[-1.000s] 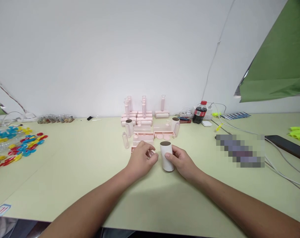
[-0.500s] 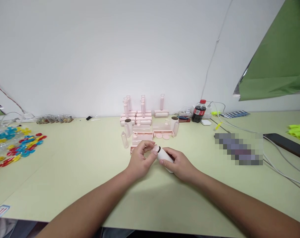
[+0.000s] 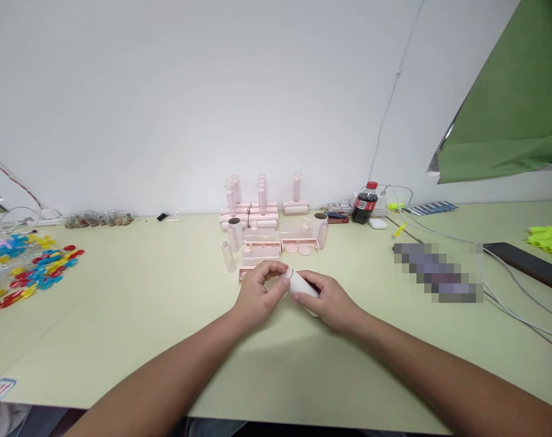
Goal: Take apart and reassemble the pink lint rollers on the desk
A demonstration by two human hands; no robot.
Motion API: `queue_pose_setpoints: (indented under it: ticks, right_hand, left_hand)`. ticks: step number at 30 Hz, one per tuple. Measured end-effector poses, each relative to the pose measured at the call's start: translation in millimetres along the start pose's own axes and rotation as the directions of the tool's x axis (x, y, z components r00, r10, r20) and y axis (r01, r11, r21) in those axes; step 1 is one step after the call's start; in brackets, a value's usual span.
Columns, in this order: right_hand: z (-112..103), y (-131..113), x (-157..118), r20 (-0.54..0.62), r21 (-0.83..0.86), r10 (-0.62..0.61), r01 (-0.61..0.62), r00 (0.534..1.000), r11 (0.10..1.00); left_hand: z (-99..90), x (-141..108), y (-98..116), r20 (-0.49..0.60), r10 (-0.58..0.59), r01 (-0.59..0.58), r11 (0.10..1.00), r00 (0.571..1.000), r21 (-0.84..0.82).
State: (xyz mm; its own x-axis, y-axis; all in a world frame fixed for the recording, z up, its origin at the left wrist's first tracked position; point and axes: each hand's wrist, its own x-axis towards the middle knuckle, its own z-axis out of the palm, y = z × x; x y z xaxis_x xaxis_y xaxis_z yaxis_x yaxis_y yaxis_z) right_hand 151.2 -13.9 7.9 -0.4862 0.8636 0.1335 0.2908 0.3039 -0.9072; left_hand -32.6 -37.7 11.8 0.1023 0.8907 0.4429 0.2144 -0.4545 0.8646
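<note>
Head camera, and both hands meet at mid-surface (image 3: 276, 376) over a white paper roll (image 3: 303, 290)! It leans, long axis running from its upper end at the left hand (image 3: 269, 285) down and rightward into the right hand (image 3: 319, 297). Whether its lower end touches the surface, one cannot tell. The right hand is the nearer to its body, fingers curled round the side, thumb pressed along the front. And the left? Thumb and fingertips pinch almost closed on a pale pink end cap (image 3: 289, 273), right at the roll's upper-left mouth; how deep it sits is too small to judge.

Just behind the left hand, partly hidden, lies a pink case part (image 3: 241, 276), the closest neighbour. Beyond it come open pink cases (image 3: 298, 246), a slim pink handle (image 3: 228, 257) upright to the left, and another roll (image 3: 320, 222) standing behind the right hand. Farther back, well apart, stand pink lint rollers (image 3: 262, 198) and, to the right, a cola bottle (image 3: 365, 205).
</note>
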Motion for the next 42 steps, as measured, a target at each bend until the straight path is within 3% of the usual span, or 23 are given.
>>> queue_pose_setpoints:
  ticks: [6,11,15,16,18,21,24,27,31,33,35,39,42]
  right_hand:
    - [-0.7,-1.9,0.7,-0.019,0.032,0.012,-0.012,1.000,0.999]
    - [-1.7,-2.1,0.7,-0.050,0.040,0.011,-0.009,0.999,0.999]
    - [-2.2,-2.0,0.1,-0.051,0.058,-0.004,0.006,0.999,0.998]
    - [-2.4,-2.3,-0.2,-0.050,0.058,-0.002,0.005,0.999,0.998]
    - [-2.8,-3.3,-0.5,-0.063,0.046,0.011,-0.008,0.998,0.999]
    - [-3.5,-4.4,0.1,-0.098,0.037,0.040,-0.037,0.994,0.999]
    - [-3.5,-2.6,2.0,-0.120,0.093,0.058,-0.047,0.991,0.995]
    - [-3.1,2.0,3.4,-0.150,0.154,0.091,-0.067,0.985,0.986]
    - [-3.0,4.5,2.7,-0.177,0.186,0.119,-0.085,0.977,0.979]
    - [-3.3,3.2,2.3,-0.181,0.217,0.103,-0.062,0.978,0.974]
    - [-3.5,1.6,2.8,-0.196,0.238,0.090,-0.042,0.976,0.970]
    - [-4.4,1.0,7.1,-0.214,0.299,0.133,-0.064,0.968,0.952]
    - [-5.6,2.7,10.6,-0.227,0.359,0.213,-0.122,0.950,0.925]
  left_hand:
    - [-2.2,-1.7,-2.1,0.028,0.112,-0.115,0.981,0.993,0.159]
    - [-1.2,-4.4,3.2,-0.074,0.168,-0.143,0.954,0.983,0.263]
    - [-3.4,-2.5,11.3,0.136,0.173,-0.209,0.921,0.975,0.327]
    - [-5.8,-1.1,13.1,0.146,0.188,-0.228,0.910,0.971,0.347]
    - [-13.5,3.0,16.9,0.055,0.199,-0.204,0.889,0.978,0.410]
    - [-29.8,9.7,24.4,-0.012,0.018,-0.008,0.813,1.000,0.582]
    - [-42.2,12.1,29.4,0.042,-0.273,0.139,0.608,0.961,0.782]
    - [-42.6,8.8,24.7,0.084,-0.437,0.143,0.460,0.896,0.877]
    - [-30.2,3.4,13.0,0.125,-0.475,0.090,0.404,0.871,0.910]
    - [-24.0,2.1,12.7,0.156,-0.474,0.067,0.421,0.866,0.905]
    - [-20.1,1.4,16.9,0.219,-0.450,0.048,0.511,0.866,0.858]
    - [-18.4,1.9,26.0,0.288,-0.220,-0.014,0.773,0.932,0.635]
    - [-18.6,3.7,25.6,0.235,-0.110,-0.018,0.875,0.966,0.485]
